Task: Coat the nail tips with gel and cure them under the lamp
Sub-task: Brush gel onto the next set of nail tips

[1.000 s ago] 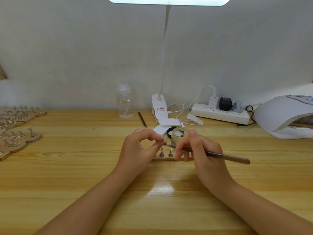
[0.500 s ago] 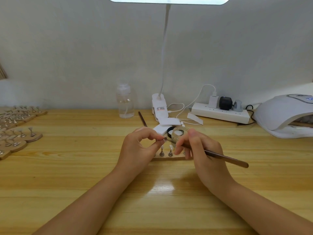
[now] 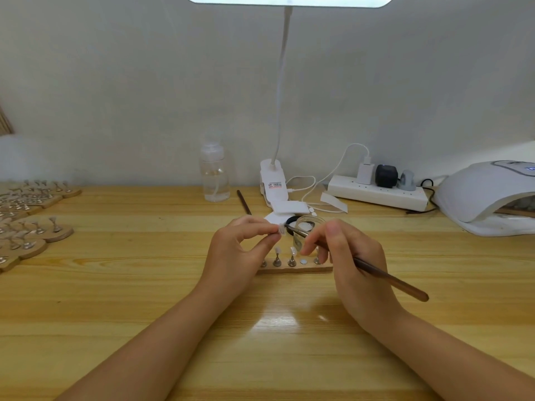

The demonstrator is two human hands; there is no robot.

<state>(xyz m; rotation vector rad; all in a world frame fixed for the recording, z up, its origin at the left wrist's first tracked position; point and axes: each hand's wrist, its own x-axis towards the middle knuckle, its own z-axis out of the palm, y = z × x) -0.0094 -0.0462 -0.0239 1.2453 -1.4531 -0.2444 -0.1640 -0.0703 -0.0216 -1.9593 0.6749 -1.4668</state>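
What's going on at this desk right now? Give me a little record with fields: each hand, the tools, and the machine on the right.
Left hand: pinches a small pale nail tip between thumb and fingers
Right hand: holds a slim brown brush, its tip at the nail tip
Wooden holder strip: lies between the hands, with small metal stands carrying more tips
Clear glass jar: just behind the brush
White dome curing lamp: far right, nothing in the hands near it
Stage: coating, not yet curing
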